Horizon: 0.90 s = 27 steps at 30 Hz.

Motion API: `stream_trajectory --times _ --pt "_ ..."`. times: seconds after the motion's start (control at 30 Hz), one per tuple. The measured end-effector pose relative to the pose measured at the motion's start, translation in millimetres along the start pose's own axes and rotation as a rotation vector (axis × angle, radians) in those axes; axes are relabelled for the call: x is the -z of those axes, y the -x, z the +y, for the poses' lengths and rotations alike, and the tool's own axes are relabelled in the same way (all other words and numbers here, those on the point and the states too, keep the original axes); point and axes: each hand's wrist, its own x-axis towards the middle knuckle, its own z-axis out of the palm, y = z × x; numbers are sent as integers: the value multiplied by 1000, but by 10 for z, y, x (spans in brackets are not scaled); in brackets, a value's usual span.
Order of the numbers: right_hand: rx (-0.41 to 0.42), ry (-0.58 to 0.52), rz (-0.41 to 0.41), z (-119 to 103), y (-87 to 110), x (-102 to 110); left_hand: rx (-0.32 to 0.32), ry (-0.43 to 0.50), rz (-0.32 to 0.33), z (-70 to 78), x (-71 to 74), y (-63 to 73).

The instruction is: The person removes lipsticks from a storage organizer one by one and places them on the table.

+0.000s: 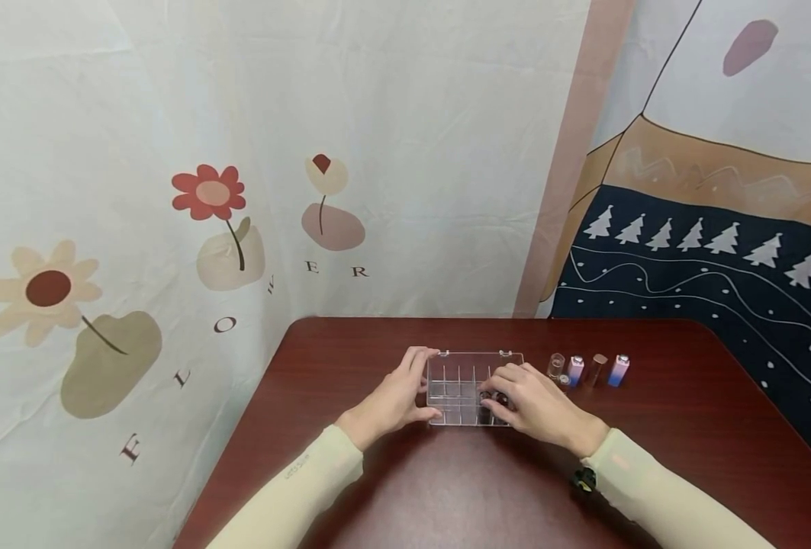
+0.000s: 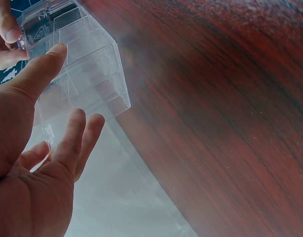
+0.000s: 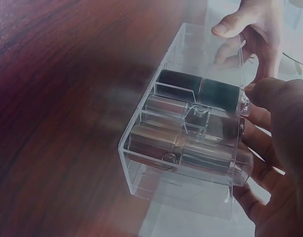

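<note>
A clear, divided plastic box (image 1: pixel 460 390) stands upright on the table with several tubes in its right-hand compartments. My left hand (image 1: pixel 394 396) holds the box's left end, thumb at the front corner and fingers toward the back. At the right end, my right hand (image 1: pixel 541 406) has its thumb and fingers around the top of a dark tube. The right wrist view shows this dark green lipstick tube (image 3: pixel 219 94) under the thumb. Beside it in the box are a clear-walled tube (image 3: pixel 166 104) and a brownish tube with a clear cap (image 3: pixel 154 138). My right fingertips are partly hidden there.
Right of the box, on the dark red table (image 1: pixel 405 496), stand a clear tube (image 1: pixel 556 365), a pink-and-blue tube (image 1: pixel 575 371), a brown tube (image 1: pixel 596 369) and another pink-and-blue tube (image 1: pixel 619 371). A printed cloth (image 1: pixel 432 152) hangs behind the table.
</note>
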Motion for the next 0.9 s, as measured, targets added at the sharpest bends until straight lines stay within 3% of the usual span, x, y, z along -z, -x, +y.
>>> stream_trajectory --times 0.47,0.9 --pt "-48 -19 29 -10 -33 197 4 7 -8 16 20 7" --pt "-84 -73 154 53 31 452 -5 0 -6 14 12 15"
